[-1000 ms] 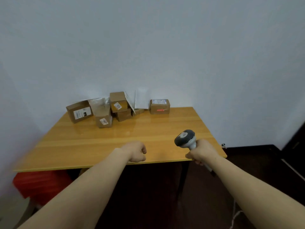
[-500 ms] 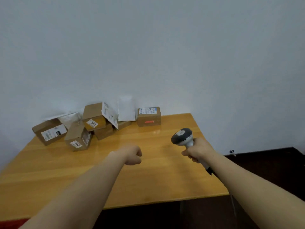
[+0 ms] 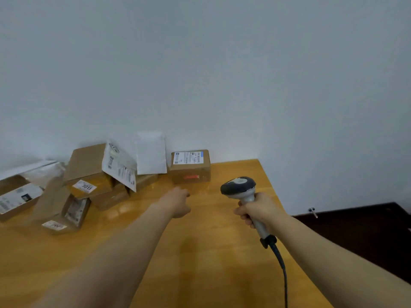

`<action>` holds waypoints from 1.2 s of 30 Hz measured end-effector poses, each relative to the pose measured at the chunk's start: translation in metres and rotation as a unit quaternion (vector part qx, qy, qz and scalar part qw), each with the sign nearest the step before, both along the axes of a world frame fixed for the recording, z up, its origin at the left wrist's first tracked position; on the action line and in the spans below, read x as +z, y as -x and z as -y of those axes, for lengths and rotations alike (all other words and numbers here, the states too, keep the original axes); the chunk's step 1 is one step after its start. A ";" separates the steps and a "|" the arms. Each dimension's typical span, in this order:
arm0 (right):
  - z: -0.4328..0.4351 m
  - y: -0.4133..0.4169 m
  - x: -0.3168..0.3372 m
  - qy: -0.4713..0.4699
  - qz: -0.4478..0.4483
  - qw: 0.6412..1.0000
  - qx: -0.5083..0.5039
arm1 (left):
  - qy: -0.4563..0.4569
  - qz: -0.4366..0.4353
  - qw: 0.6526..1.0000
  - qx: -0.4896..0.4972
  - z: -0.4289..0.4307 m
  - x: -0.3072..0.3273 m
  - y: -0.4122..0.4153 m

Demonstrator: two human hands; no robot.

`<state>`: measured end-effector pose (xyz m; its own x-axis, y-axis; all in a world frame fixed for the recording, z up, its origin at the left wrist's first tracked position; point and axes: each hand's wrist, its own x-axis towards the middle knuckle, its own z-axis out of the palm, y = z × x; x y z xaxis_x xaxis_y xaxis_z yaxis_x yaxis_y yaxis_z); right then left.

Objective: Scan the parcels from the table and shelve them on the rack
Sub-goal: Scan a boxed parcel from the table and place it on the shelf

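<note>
Reaching toward the box (image 3: 191, 174) at 12 o'clock on the table (image 3: 200, 245), the left hand (image 3: 175, 204) hides its fingers: curl unclear. Right hand (image 3: 259, 211), at 3 o'clock, clasps the scanner (image 3: 239, 187). Box looks stiff, probably light; pinch its side faces, label uncovered.

The glossy honey-coloured wooden desk (image 3: 211, 263) carries its load along the far edge. One brown cardboard box with a white label and a red mark (image 3: 190, 172) sits alone at far centre. Just left of it stands a white padded envelope (image 3: 151, 152). Further left is a jumble of brown cardboard boxes (image 3: 89, 174) — some stacked, some tilted.
</note>
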<state>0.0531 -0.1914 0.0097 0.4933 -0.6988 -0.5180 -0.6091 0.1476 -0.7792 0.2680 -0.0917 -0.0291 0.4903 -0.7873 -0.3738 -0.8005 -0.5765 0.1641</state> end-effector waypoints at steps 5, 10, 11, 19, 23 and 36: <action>0.049 -0.054 -0.008 -0.012 -0.010 1.000 -0.017 | 0.063 -0.022 0.997 -0.028 0.081 -0.023 -0.046; 0.089 -0.083 -0.028 -0.034 -0.030 0.998 -0.037 | 0.072 0.031 0.994 -0.081 0.153 -0.047 -0.078; 0.095 -0.085 -0.032 -0.036 -0.037 0.998 -0.044 | 0.054 0.040 0.993 -0.096 0.165 -0.051 -0.081; 0.125 -0.089 -0.061 -0.077 -0.058 0.993 -0.065 | -0.081 0.082 0.992 -0.057 0.203 -0.072 -0.137; 0.127 -0.088 -0.067 -0.086 -0.055 0.994 -0.046 | -0.084 0.072 0.992 -0.066 0.203 -0.070 -0.140; 0.088 -0.059 -0.073 -0.145 0.017 0.988 -0.057 | -0.105 -0.130 0.968 0.187 0.098 -0.083 -0.007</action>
